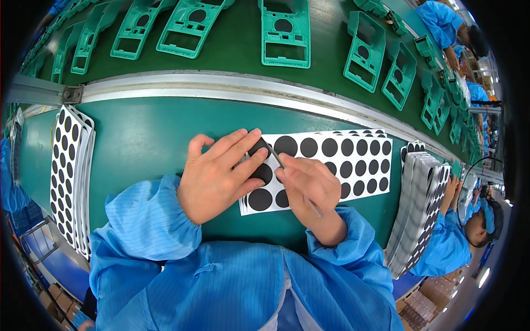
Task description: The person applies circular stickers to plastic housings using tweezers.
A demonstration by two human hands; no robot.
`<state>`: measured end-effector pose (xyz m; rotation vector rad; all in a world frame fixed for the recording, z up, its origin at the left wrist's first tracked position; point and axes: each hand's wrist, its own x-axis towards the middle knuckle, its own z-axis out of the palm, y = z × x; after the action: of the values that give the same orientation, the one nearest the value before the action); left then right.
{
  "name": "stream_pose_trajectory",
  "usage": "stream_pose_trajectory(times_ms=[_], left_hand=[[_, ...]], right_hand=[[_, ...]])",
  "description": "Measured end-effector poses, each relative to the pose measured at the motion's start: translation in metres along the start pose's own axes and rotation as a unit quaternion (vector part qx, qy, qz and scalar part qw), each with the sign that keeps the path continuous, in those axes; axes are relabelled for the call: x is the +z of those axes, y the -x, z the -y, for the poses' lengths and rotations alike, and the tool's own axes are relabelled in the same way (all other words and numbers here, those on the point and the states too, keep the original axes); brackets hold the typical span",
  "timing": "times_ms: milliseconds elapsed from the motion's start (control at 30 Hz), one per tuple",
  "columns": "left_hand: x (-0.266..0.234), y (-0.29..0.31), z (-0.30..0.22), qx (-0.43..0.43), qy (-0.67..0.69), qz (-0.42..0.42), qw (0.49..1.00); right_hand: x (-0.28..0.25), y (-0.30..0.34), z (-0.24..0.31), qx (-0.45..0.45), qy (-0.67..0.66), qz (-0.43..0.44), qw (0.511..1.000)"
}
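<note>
A white sheet (353, 157) with rows of black round stickers (286, 145) lies on the green bench before me, on top of other such sheets. My left hand (221, 174) rests flat over its left end, fingers stretched and spread, with fingertips around the corner sticker (258, 147). My right hand (310, 187) is closed round a thin metal tool (274, 154), whose exact kind I cannot make out. Its tip points up and left, at the edge of that corner sticker beside my left fingers.
Stacks of sticker sheets stand at left (69, 176) and right (419, 209). Beyond a metal rail (221, 88), green plastic housings (285, 47), several with black round pieces, lie on a dark green belt (232, 55). A person in blue (450, 243) works at the right.
</note>
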<state>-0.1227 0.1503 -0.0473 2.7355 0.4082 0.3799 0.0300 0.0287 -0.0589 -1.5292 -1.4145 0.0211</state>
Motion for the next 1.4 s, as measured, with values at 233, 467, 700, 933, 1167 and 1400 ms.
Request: stream_pose_trajectory(times_ms=[233, 467, 700, 933, 1167, 1400], left_hand=[[-0.002, -0.003, -0.003, -0.056, 0.053, 0.0, 0.997], [-0.01, -0.012, -0.003, -0.025, 0.007, 0.036, 0.999], [-0.02, -0.013, 0.001, -0.001, 0.005, 0.066, 0.998], [-0.035, -0.108, 0.043, -0.012, 0.077, -0.018, 0.997], [-0.005, -0.207, 0.112, -0.144, 0.111, 0.014, 0.983], [-0.035, -0.146, 0.054, -0.12, 0.215, -0.031, 0.969]], right_hand=[[-0.002, 0.002, -0.002, -0.121, 0.065, 0.031, 0.99], [-0.007, 0.01, -0.001, -0.151, 0.053, 0.035, 0.986], [-0.059, 0.004, 0.042, -0.074, -0.104, 0.072, 0.989], [-0.078, -0.002, 0.03, 0.276, -0.348, -0.235, 0.865], [-0.068, 0.001, 0.027, 0.324, -0.407, -0.28, 0.807], [-0.074, 0.01, 0.025, 0.313, -0.408, -0.334, 0.79]])
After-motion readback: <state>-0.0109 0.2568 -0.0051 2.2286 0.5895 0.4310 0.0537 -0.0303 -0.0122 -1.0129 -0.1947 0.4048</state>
